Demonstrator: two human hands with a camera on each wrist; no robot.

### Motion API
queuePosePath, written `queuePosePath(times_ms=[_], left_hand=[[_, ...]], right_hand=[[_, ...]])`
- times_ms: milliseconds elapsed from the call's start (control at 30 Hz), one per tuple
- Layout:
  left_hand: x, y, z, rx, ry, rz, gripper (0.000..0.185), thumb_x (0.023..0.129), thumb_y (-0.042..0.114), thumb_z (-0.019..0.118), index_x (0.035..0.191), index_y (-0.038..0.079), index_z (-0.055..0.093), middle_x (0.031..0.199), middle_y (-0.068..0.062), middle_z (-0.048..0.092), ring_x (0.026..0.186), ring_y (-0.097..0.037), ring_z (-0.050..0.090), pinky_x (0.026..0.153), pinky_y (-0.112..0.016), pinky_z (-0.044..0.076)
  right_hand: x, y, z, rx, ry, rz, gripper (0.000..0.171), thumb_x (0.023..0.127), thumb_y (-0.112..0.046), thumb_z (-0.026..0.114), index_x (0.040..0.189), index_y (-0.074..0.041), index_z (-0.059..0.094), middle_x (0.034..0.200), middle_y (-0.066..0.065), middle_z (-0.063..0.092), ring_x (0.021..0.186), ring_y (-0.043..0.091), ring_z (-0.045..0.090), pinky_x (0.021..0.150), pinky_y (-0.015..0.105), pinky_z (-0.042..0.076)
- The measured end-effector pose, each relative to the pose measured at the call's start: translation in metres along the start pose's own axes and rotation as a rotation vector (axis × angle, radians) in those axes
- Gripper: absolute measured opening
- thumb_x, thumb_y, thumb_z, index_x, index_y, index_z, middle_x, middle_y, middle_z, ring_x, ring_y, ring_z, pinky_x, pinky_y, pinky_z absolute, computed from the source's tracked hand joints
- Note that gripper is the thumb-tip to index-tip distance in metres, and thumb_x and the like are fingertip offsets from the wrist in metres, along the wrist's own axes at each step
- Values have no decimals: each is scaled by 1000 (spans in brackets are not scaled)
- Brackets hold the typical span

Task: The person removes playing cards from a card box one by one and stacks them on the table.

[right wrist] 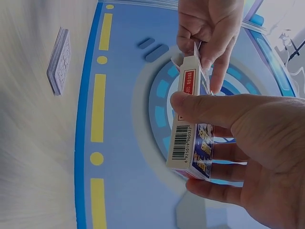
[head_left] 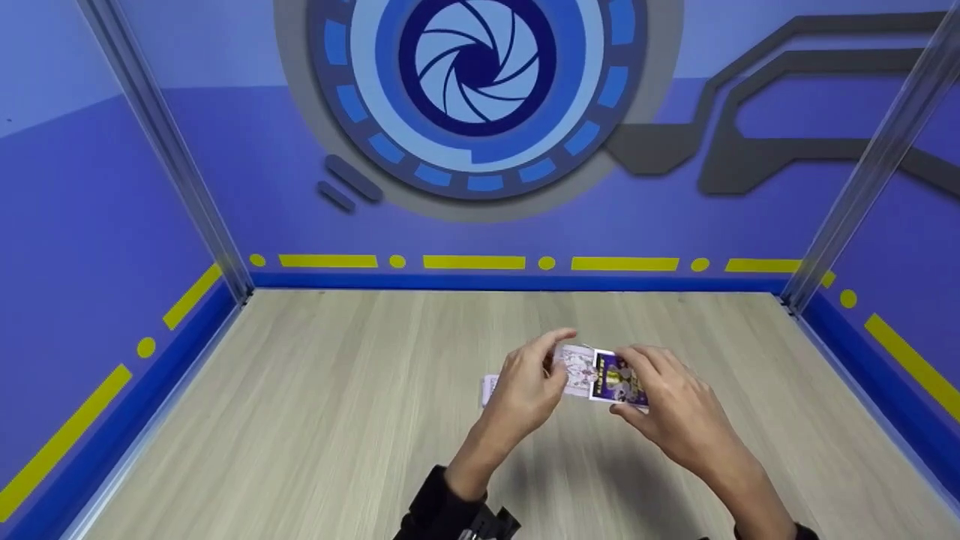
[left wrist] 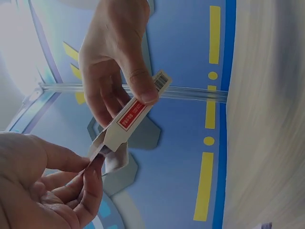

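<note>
My right hand grips a small card box with a barcode and a red label on its white side, and a dark purple picture on its face. The box is off the table, its end flaps open toward my left hand. Out of that end reaches a pink-and-white patterned card, pinched by the left thumb and fingers. A stack of playing cards with a patterned top lies on the table, partly covered by the left hand in the head view.
The wood-grain table is bounded by blue panels. A back wall with yellow dashes and a round shutter emblem stands behind, and clear posts rise at the corners. Black cuffs cover the wrists.
</note>
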State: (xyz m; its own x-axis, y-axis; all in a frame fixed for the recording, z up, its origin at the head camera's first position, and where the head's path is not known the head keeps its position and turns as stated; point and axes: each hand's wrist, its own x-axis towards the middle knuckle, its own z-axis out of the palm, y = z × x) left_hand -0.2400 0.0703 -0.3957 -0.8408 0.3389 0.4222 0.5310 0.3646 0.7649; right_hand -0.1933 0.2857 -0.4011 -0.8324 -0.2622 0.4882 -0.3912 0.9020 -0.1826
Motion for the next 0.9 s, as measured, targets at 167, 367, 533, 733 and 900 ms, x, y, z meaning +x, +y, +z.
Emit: queuePosePath(times_ms=[167, 367, 533, 733, 900], left_hand=[[0, 0, -6, 174, -58, 50, 46, 92, -1, 62, 135, 14, 68, 108, -2, 58, 78, -7, 47, 67, -21, 42], [-4, -3, -15, 249, -187, 85, 58, 90, 15, 82, 142, 15, 57, 127, -4, 42, 97, -12, 53, 77, -21, 49], [-6, -3, -14, 445, -174, 155, 71, 76, 24, 94, 136, 15, 57, 129, -6, 43, 113, -18, 51, 94, -29, 50], [-7, -2, -9, 587, -150, 166, 68, 76, 27, 94, 134, 12, 60, 125, -5, 48, 113, -17, 49, 98, -30, 47], [-6, -3, -12, 602, -163, 160, 70, 82, 25, 89, 143, 15, 59, 127, -5, 51, 115, -18, 47, 98, -31, 45]], right_hand=[[0, 3, -1, 6, 5, 9, 73, 73, -19, 96, 136, -4, 61, 129, 16, 63, 115, 33, 61, 81, 56, 56], [0, 3, 0, 10, 4, -3, 73, 72, -19, 96, 135, -5, 62, 129, 15, 63, 116, 33, 62, 84, 57, 55], [-1, 1, 1, -4, -6, -8, 74, 72, -20, 96, 136, -7, 62, 131, 14, 63, 118, 33, 61, 88, 58, 54], [-1, -1, 1, -18, -20, -8, 75, 72, -21, 96, 137, -7, 61, 131, 13, 62, 119, 32, 60, 90, 58, 53], [0, 1, -1, -12, -17, 0, 73, 74, -20, 95, 137, -5, 61, 130, 14, 63, 117, 33, 61, 89, 59, 53]])
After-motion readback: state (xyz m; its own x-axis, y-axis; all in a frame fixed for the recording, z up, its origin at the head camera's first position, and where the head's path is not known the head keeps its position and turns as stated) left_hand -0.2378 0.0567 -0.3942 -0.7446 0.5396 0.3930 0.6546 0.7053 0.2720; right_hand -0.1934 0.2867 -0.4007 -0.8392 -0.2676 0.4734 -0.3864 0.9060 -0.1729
